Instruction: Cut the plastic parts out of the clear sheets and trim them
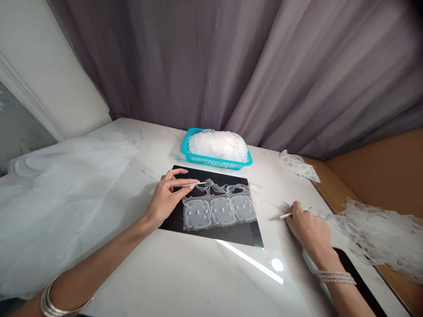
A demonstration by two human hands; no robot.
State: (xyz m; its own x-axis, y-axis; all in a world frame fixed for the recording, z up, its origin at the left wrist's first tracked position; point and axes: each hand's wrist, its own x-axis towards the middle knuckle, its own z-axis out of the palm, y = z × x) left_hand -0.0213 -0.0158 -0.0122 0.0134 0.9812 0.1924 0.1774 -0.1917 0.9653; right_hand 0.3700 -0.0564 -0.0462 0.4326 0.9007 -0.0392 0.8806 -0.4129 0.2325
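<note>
Fingers and work surface, seen from the head camera. The fingertips (pixel 185 185) of the left hand (pixel 165 200) were closed in a light pinch on a slender white pick (pixel 198 184), whose point lay at the upper margin of a translucent moulded sheet (pixel 218 211). The fingers of the right hand (pixel 306 224) were curled in a pen-like grasp around a slim white-handled stylus (pixel 287 215), its tip directed leftward, near the marble table top (pixel 185 273) and well right of the sheet. The sheet, at centre frame, rested on a black mat (pixel 238 237); it showed three rounded panels bearing small raised tabs, and its upper margin rose in loose, wavy strands. For so thin a film, a shallow tool angle and light fingertip pressure would appear the safest handling, since a steep point could snag or tear it, and the free hand would best steady the nearby material. At upper centre, a teal plastic basket (pixel 211 161) held a heaped white translucent mass (pixel 218 146). Perforated lace-like pieces lay at upper right (pixel 299 165) and at the right edge (pixel 373 233). Sheer white fabric (pixel 56 207) covered the left of the frame, below a grey-purple curtain (pixel 198 57).
</note>
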